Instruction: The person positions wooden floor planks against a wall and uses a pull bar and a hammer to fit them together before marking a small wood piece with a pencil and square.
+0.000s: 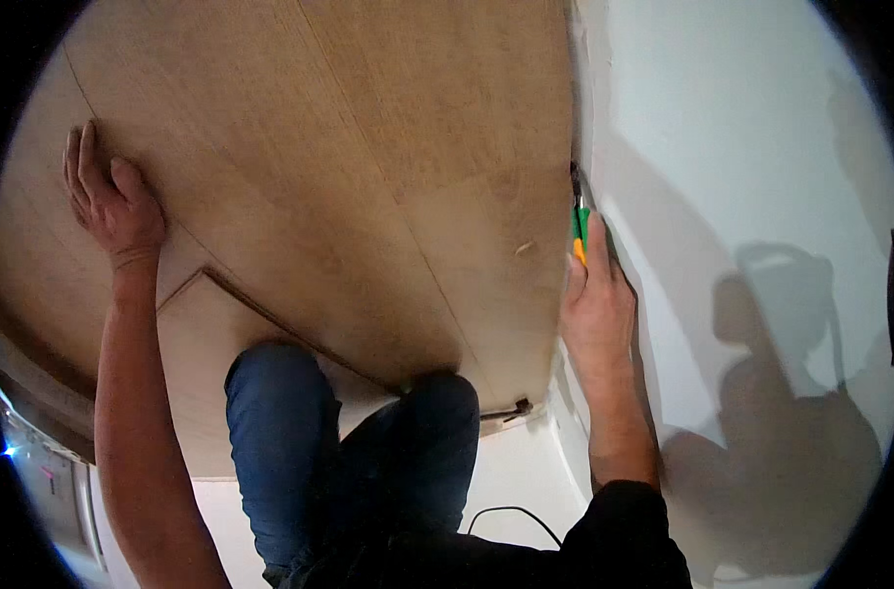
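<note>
My left hand (pixel 108 201) lies flat, fingers apart, on the wooden laminate floor (pixel 349 167) at the left, holding nothing. My right hand (pixel 596 304) is closed around a tool with a green and orange handle (pixel 580 234). The tool's dark metal tip (pixel 575 182) sits in the gap between the floor's right edge and the white wall (pixel 741 177). I am kneeling; my knees in blue jeans (pixel 270 412) rest on the planks.
A loose plank piece with a dark edge (pixel 270 319) lies by my left knee. A small dark metal piece (pixel 514 407) lies at the plank end near the wall. A black cable (pixel 511 515) runs over the white underlay. My shadow falls on the wall.
</note>
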A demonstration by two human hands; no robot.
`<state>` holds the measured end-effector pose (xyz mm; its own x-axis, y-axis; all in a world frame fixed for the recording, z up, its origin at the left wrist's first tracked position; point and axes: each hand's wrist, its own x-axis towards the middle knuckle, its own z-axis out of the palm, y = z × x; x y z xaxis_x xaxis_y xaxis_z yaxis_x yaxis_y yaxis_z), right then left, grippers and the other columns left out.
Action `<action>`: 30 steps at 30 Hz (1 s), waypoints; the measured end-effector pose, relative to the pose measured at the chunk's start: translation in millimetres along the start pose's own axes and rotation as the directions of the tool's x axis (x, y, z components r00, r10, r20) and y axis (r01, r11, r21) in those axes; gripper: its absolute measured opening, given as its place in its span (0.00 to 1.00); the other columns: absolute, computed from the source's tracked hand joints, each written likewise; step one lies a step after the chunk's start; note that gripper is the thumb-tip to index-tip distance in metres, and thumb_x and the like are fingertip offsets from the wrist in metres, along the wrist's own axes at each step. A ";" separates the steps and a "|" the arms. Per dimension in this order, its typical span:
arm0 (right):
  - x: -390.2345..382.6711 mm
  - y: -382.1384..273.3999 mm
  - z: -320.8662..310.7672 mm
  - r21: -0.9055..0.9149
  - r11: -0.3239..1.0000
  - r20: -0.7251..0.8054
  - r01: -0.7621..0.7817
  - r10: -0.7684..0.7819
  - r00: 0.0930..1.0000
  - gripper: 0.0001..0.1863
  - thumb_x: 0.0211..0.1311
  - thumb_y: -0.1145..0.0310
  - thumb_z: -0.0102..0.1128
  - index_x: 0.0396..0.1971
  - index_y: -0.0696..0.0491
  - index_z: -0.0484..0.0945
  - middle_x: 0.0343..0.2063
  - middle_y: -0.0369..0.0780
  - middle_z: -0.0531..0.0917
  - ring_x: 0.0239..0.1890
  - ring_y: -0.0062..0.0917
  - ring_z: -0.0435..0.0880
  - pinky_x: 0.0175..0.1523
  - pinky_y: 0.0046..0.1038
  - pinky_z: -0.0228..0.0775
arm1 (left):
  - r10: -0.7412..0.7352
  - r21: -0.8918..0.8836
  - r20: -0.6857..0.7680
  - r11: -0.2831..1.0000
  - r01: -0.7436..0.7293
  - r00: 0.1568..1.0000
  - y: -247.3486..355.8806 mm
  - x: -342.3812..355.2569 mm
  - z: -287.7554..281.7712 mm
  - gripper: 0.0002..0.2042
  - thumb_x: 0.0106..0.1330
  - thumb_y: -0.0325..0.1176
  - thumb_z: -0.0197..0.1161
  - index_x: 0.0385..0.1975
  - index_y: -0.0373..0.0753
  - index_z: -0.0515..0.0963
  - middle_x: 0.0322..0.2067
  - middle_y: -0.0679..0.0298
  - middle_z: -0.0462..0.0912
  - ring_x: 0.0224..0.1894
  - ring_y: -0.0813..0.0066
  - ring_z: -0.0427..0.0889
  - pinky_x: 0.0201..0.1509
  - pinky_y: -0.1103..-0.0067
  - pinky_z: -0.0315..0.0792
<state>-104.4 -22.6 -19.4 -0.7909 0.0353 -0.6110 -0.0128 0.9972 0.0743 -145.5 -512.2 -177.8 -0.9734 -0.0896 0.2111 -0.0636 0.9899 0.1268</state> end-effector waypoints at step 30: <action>-30.7 -91.1 -42.1 0.381 0.892 -0.082 -0.242 0.294 0.952 0.33 0.68 0.59 0.62 0.64 0.66 0.67 0.73 0.60 0.59 0.76 0.54 0.56 0.79 0.50 0.50 | -0.209 0.080 0.090 0.976 0.202 0.974 -7.3 67.2 -89.2 0.28 0.72 0.41 0.48 0.73 0.44 0.65 0.75 0.57 0.62 0.78 0.56 0.56 0.78 0.56 0.50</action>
<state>-104.6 -117.3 25.8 -0.8072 0.3210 -0.4953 0.4135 0.9064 -0.0864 -190.8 -535.3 -78.1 -0.9545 -0.2840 0.0914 -0.2763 0.9570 0.0887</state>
